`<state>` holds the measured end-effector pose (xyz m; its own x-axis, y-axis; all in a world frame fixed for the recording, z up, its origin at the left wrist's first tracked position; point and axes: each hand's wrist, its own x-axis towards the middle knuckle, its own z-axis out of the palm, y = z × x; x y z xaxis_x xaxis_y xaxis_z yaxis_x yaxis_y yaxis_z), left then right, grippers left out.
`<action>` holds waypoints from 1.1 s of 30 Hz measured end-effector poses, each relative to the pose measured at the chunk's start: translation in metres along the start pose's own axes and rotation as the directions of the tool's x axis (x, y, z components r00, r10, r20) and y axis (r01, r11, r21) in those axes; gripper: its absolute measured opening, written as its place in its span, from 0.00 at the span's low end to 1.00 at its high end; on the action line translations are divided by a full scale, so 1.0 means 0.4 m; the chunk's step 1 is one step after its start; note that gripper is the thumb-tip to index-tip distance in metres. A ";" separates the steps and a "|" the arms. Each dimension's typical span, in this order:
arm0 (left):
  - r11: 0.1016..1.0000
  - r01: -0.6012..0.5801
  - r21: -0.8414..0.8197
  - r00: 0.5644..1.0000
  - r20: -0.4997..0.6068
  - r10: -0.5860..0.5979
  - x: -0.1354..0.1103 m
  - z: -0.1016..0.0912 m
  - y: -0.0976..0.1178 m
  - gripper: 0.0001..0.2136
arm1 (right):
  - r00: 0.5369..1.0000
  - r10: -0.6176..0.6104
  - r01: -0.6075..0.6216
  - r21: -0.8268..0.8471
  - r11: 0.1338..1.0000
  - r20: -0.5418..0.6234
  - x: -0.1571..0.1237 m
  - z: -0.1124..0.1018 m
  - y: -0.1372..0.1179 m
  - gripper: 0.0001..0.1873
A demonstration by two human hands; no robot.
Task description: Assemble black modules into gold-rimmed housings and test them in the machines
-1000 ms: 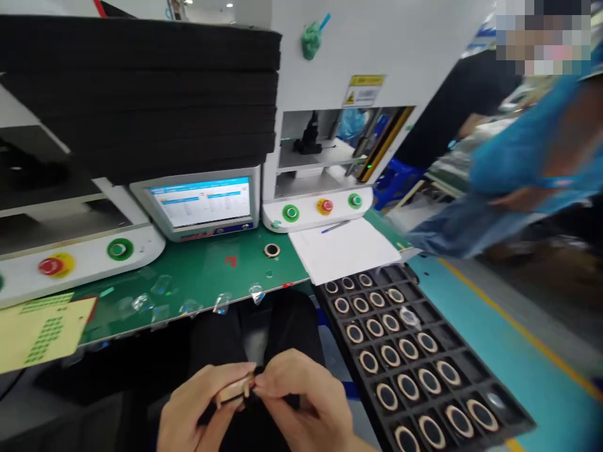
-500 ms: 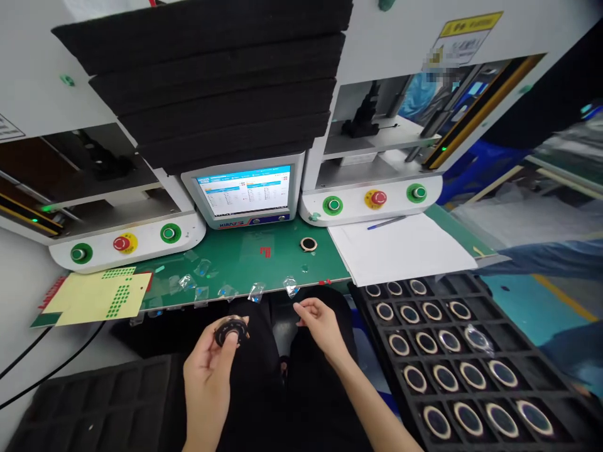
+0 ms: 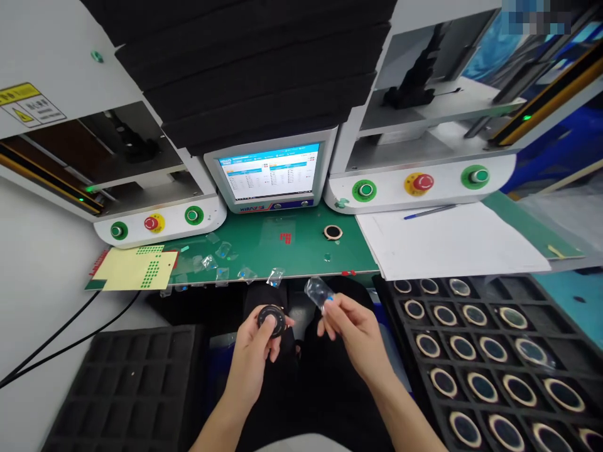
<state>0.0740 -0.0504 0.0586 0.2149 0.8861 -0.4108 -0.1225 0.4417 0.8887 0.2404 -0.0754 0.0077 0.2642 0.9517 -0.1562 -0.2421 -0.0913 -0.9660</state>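
Observation:
My left hand (image 3: pixel 249 348) grips a round black disc-shaped part (image 3: pixel 279 316) above my lap, the thumb pressed on its face. To the right, my right hand (image 3: pixel 355 329) pinches a small clear film (image 3: pixel 316 290) with a blue tab by one end, just off the front edge of the green mat (image 3: pixel 254 242). Along that edge stick several more clear film pieces (image 3: pixel 276 277) with blue tabs. On the mat, below the right machine, lies a round part (image 3: pixel 333 233) with a gold rim and dark face.
A black tray (image 3: pixel 572 320) of several gold-rimmed round parts stands at right. Another black compartment tray (image 3: pixel 127 389) is at lower left. Behind the mat are a monitor (image 3: pixel 271 172) and two machines with buttons. White paper sheets (image 3: pixel 456 245) with a pen and a yellow sticker sheet (image 3: pixel 134 267) lie on the mat.
My right hand has taken hold of a clear film from the mat's edge. The left hand has brought the black part closer to it. The view has shifted.

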 end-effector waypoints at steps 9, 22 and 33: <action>0.999 0.028 -0.020 0.999 0.044 -0.027 0.001 0.035 -0.027 0.16 | 0.978 -0.109 0.113 -0.015 0.993 0.180 -0.089 0.012 -0.065 0.24; 0.987 -0.069 0.144 0.992 0.116 0.052 -0.020 0.040 -0.039 0.30 | 0.924 -0.037 0.143 -0.254 0.957 0.380 -0.104 0.017 -0.076 0.23; 0.950 -0.125 0.285 0.991 0.089 0.103 -0.031 0.047 -0.027 0.20 | 0.955 -0.013 0.117 -0.332 0.936 0.298 -0.096 0.012 -0.067 0.22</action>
<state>0.0909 -0.0689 0.0581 0.2867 0.9109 -0.2968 0.1325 0.2691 0.9540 0.2322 -0.1081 0.0404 -0.0225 0.9970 -0.0747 0.1138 -0.0716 -0.9909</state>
